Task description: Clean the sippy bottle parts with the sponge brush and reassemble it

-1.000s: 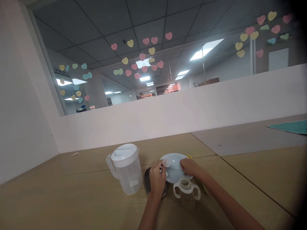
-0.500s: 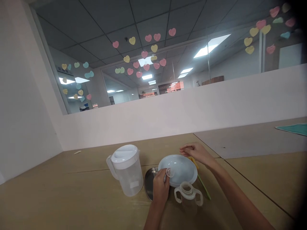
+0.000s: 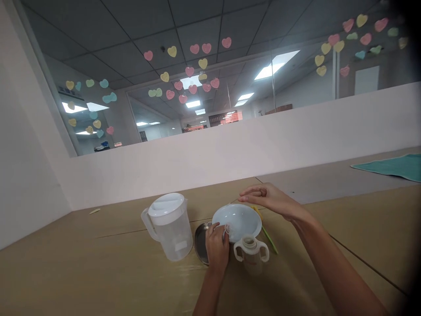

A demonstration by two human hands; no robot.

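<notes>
My left hand (image 3: 217,248) is closed on a small clear round piece, perhaps a bottle nipple (image 3: 228,229), at the near left rim of a white bowl (image 3: 240,219). Above the bowl's far right rim, my right hand (image 3: 268,199) hovers with its fingers stretched out and nothing visible in them. A clear two-handled baby bottle (image 3: 251,254) stands upright with its mouth uncovered, in front of the bowl. Partly behind my left hand lies a dark metal dish (image 3: 200,243). To the bowl's right is a slim tool with a yellow end and green handle (image 3: 270,239).
A clear plastic pitcher (image 3: 173,237) with a white lid stands left of the metal dish. A teal cloth (image 3: 391,166) lies at the far right. Behind the wooden table (image 3: 98,272) rises a white wall (image 3: 184,162) with a window above.
The view has shifted a little to the right. My right hand has risen slightly above the bowl's far rim. My left hand still holds the clear piece by the bowl.
</notes>
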